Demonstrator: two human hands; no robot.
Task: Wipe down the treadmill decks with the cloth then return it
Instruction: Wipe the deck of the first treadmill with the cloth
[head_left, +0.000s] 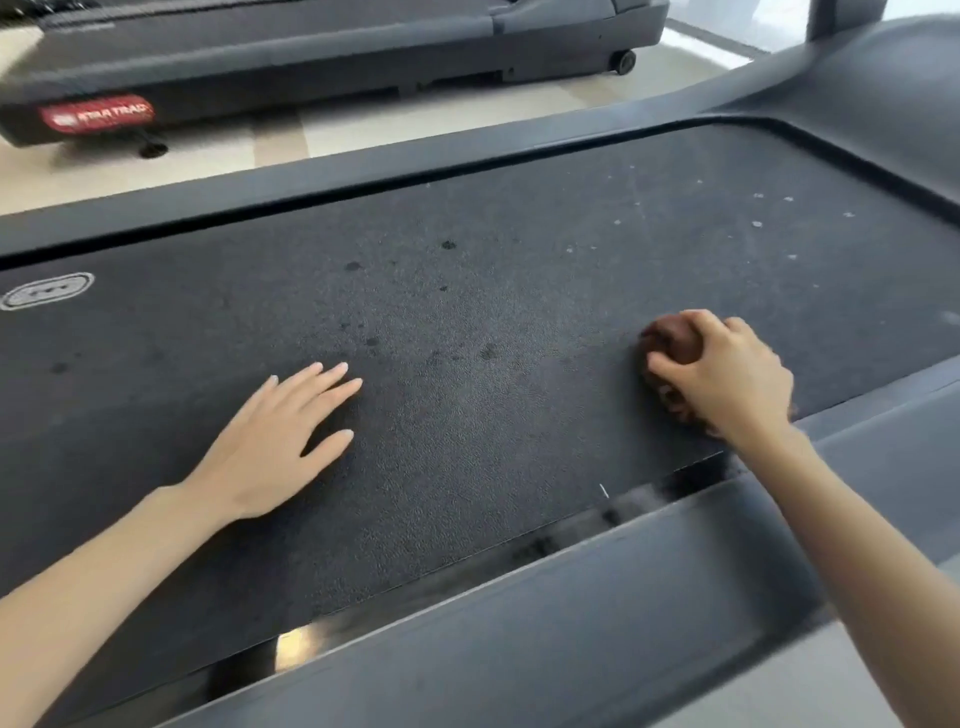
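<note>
On the treadmill belt (467, 322), far left, a pale oval logo mark (47, 291) sits partly cut off by the frame edge. Left hand (275, 441) lies flat on the belt, palm down, fingers spread, holding nothing. Dark spots (363, 306) dot the belt centre; pale specks (769, 218) scatter toward the right. Right hand (727, 374) is curled tight around a balled brown cloth (670, 343), pressing it on the belt near the side rail (597, 597). Most of the cloth is hidden under the fingers; only its left edge and a bit below the thumb show. Second treadmill (311, 57) at top is cut off; its red label (96, 114) is blurred and only partly readable.
</note>
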